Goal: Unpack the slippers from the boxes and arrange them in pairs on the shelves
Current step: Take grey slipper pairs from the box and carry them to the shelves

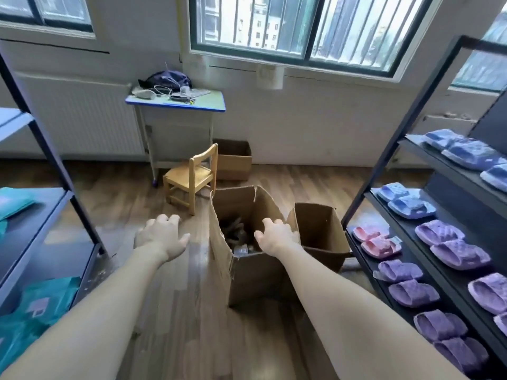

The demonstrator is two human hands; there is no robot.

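1. My left hand (pixel 162 237) hangs over the floor (pixel 178 311), left of the box (pixel 255 272). Its fingers are spread and loose, and it grasps nothing.
2. My right hand (pixel 275 237) is over the box's open top, by its right rim. The fingers are relaxed and released, with nothing in them. I cannot tell whether they touch the cardboard.
3. The box stands upright on the floor between the two racks, with its flaps up and its left wall torn along the edge. Inside I make out dark shapes and something in clear wrap, but I cannot tell what they are.
4. A second box (pixel 321 229) stands open just beside it on the right, against the foot of the rack (pixel 384 160).
5. On the rack's lowest shelf, a pink pair (pixel 375 241) sits at the far end. Purple slippers (pixel 411 286) run in pairs from there toward the near end.
6. On the shelf above, a blue pair (pixel 406 200) sits at the far end, with more purple ones nearer me.
7. Blue slippers (pixel 472 154) line the front edge of the top shelf.
8. The left rack (pixel 55 160) carries teal packs (pixel 41 311) on its lower shelves.
9. Beyond the box stands a small wooden chair (pixel 192 176). A third box (pixel 233 160) sits behind it at the wall, and a desk (pixel 175 101) stands under the window.
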